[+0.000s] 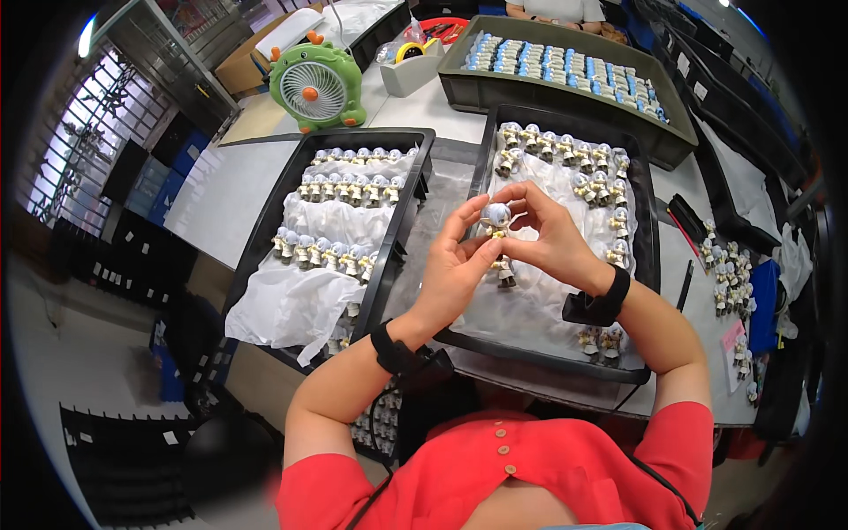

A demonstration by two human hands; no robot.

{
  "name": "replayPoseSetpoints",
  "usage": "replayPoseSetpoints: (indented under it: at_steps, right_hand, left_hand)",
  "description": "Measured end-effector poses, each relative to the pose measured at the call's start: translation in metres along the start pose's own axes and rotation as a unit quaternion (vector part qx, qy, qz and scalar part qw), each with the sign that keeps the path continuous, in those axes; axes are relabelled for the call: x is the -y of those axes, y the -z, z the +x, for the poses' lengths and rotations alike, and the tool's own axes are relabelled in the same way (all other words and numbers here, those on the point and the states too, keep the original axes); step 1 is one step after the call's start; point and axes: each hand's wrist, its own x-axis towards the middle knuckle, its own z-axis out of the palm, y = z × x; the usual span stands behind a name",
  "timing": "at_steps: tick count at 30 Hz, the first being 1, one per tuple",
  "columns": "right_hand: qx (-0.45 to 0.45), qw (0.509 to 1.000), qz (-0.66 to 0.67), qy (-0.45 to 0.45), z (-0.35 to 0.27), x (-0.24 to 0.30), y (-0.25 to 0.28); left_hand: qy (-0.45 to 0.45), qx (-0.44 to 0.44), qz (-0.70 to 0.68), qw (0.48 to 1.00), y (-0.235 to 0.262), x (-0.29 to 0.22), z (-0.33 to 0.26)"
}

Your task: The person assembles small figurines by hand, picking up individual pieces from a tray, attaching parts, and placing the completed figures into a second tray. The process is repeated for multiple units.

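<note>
A small figurine [497, 216] with a pale blue-grey head is held upright between both hands over the right black tray [654, 256]. My left hand [450, 269] pinches it from the left, thumb and fingers closed at its side. My right hand [555, 237] grips it from the right, its thumb meeting the left one at the figurine's front. Just under the thumbs shows a small white-and-dark figure part [505, 274]; whether it belongs to the held piece, I cannot tell. Similar figurines [565, 150] line the tray's far and right sides on white sheeting.
A second black tray [415, 190] at the left holds rows of figurines and crumpled white sheeting [291, 296]. Behind stand a green fan [316, 88], a tape dispenser [413, 71] and a large grey-green bin [565, 93] of blue-and-white pieces. More figurines [729, 278] stand at the right. Another person [565, 11] sits across.
</note>
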Motion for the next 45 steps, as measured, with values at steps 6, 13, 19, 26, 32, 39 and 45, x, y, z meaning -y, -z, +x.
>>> replayPoseSetpoints:
  at_steps: [6, 13, 19, 26, 32, 39, 45]
  right_hand:
    - [0.026, 0.994, -0.053, 0.09, -0.003, -0.008, -0.002]
    - [0.029, 0.995, -0.04, 0.088, -0.004, -0.012, -0.003]
    - [0.012, 0.992, -0.055, 0.111, -0.006, -0.006, -0.004]
    - [0.007, 0.988, -0.089, 0.126, -0.005, -0.005, -0.002]
    - [0.0, 0.985, -0.098, 0.144, -0.005, -0.007, -0.002]
    - [-0.052, 0.963, -0.142, 0.221, -0.005, -0.006, -0.004]
    - [-0.068, 0.904, -0.247, 0.343, -0.007, -0.01, -0.012]
  left_hand:
    - [-0.017, -0.01, -0.01, 1.0, 0.0, 0.0, 0.002]
    - [-0.029, -0.016, 0.005, 0.999, -0.001, -0.001, 0.0]
    - [-0.017, -0.017, -0.006, 1.0, -0.001, -0.005, 0.002]
    - [0.003, -0.015, -0.044, 0.999, 0.001, -0.002, 0.003]
    - [0.006, 0.003, -0.039, 0.999, 0.006, 0.001, 0.003]
    - [0.063, 0.012, -0.141, 0.988, 0.003, -0.006, 0.004]
    - [0.003, 0.006, -0.033, 0.999, 0.0, 0.003, -0.002]
